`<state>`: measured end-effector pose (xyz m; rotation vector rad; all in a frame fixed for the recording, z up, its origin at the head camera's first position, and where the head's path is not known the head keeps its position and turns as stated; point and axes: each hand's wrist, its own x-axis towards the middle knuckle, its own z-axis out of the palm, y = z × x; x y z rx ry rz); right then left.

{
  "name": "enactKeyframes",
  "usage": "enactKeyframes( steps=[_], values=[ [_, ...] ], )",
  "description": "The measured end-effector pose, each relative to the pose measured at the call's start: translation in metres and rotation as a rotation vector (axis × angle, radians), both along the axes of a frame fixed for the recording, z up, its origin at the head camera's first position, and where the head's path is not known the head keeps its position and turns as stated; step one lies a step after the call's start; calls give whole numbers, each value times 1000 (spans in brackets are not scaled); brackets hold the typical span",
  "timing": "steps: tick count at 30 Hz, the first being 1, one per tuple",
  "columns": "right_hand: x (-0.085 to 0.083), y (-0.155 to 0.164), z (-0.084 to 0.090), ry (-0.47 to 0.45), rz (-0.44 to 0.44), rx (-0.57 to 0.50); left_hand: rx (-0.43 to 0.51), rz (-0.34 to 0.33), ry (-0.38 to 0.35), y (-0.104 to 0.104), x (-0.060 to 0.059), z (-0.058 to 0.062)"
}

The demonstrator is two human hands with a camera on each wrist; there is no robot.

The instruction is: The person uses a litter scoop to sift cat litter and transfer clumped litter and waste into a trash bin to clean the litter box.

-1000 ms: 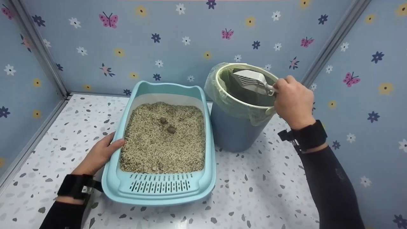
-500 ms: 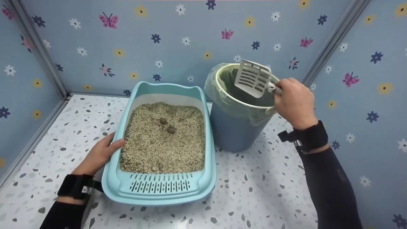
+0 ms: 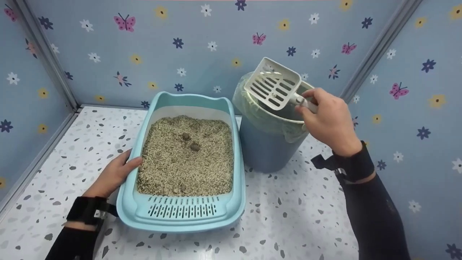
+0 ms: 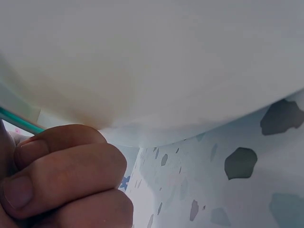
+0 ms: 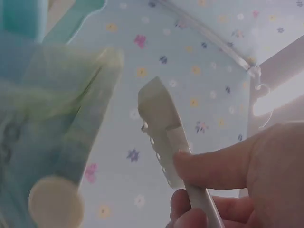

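**Scoop held over the bin, other hand steadying the litter tray**

The speckled desk [image 3: 296, 216] carries a pale blue litter tray [image 3: 238, 173] filled with grainy litter [image 3: 173, 166]; two dark clumps [image 3: 190, 142] lie near the middle of the litter. Just to the right of the tray, close to touching it, stands a blue bin [image 3: 265, 148] lined with a green bag [image 3: 252, 108] folded over its rim. Flowered and butterfly-patterned walls close in the desk on three sides.

The right hand [image 3: 330, 121] grips the handle of a white slotted scoop [image 3: 272, 85], fingers curled round it and the thumb laid along the handle, as the right wrist view shows. The scoop sits above the bin's rim, tilted, its slotted face turned up toward the head camera.

The left hand [image 3: 113, 175] rests against the tray's left outer wall, thumb on the rim; in the left wrist view its fingers [image 4: 66, 175] are curled under the tray's edge.
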<state>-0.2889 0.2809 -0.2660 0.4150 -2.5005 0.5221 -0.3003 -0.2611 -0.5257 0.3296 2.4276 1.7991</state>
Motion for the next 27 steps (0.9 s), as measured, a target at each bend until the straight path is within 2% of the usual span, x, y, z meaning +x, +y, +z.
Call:
enactKeyframes(
  steps=[7, 12, 15, 21, 27],
  values=[
    [12, -34, -8, -63, 127, 90, 6, 2, -3, 0, 0, -1],
    [12, -62, -16, -151, 174, 232, 8, 4, -4, 0, 2, 0],
    [6, -79, -24, -219, 189, 312, 5, 8, -5, 0, 3, 0],
    [-13, -110, -45, -362, 181, 408, 31, -4, -5, 1, 3, 0],
    [-30, -138, -61, -408, 175, 606, 16, 11, 2, 2, 2, 2]
  ],
)
